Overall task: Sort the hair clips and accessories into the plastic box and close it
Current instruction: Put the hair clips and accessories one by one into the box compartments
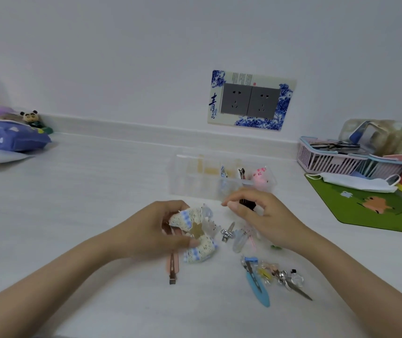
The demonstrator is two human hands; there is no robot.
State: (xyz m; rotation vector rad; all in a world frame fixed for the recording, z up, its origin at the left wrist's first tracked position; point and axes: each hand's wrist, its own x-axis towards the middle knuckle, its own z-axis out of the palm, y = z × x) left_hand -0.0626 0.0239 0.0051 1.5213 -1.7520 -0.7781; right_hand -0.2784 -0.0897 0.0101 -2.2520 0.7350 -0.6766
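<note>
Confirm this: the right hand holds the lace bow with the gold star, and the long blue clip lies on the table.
Wrong hand. In the head view the left hand grips the lace bow with the gold star; the right hand pinches a dark clip. The long blue clip lies on the table.

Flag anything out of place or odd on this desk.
Nothing looks damaged or spilled. The one stray is a face mask lying on the green mat beside the pink basket.
</note>
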